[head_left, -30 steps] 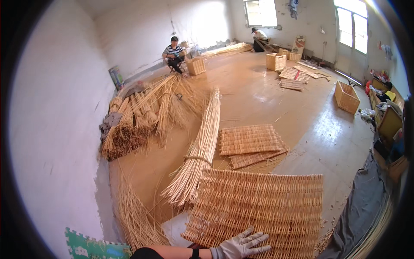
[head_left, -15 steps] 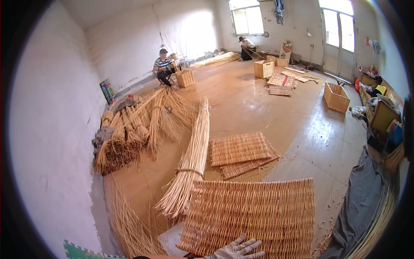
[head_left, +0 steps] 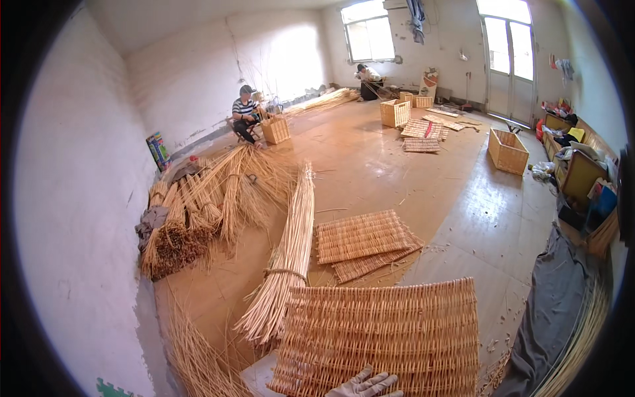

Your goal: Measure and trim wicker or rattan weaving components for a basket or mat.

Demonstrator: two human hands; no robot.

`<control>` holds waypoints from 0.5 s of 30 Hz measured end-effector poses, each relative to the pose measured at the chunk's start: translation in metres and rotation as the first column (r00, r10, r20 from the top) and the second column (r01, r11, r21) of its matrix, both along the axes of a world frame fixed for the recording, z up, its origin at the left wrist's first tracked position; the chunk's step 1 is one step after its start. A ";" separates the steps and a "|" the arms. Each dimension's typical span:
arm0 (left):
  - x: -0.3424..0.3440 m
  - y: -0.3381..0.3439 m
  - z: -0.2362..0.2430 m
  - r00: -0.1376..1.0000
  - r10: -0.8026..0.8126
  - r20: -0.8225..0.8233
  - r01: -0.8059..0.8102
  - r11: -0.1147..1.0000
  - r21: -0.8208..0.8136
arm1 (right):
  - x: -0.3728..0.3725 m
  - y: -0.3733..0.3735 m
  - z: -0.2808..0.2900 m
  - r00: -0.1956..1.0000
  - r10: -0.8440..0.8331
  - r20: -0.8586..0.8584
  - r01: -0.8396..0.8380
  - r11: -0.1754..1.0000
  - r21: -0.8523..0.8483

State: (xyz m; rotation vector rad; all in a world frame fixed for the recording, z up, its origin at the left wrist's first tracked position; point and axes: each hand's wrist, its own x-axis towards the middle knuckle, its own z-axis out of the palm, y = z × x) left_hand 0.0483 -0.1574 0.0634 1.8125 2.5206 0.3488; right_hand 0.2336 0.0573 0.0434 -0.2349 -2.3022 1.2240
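Observation:
A large rectangular woven wicker panel of light brown rods fills the lower middle of the view, close to me. My left hand, in a pale grey glove, lies across its lower part with the fingers stretched and spread. The wrist is cut off by the picture's lower edge. My right hand does not show. Just beyond the panel, two smaller woven panels lie stacked askew on the floor. Left of them stretches a long tied bundle of peeled rods.
Several thick wicker bundles lie by the left wall, loose rods nearer. A person sits beside a woven box; another person bends at the back. An open box and dark grey cloth are at right.
The view has tilted and shifted slightly, so the room sits a little differently. My left hand is lower in the picture, with less of it showing, still spread on the wicker panel.

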 end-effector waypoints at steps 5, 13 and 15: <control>0.001 0.000 0.001 1.000 0.005 0.002 -0.005 1.000 0.029 | 0.005 0.001 -0.012 0.999 -0.012 0.029 0.014 0.999 -0.043; 0.003 0.002 0.001 0.999 -0.005 0.031 0.004 1.000 0.017 | 0.010 0.006 -0.019 1.000 -0.012 0.029 0.013 0.999 -0.030; 0.003 0.003 0.002 1.000 0.005 0.028 -0.005 1.000 0.012 | 0.009 0.007 -0.019 0.999 -0.010 0.034 0.011 0.999 -0.041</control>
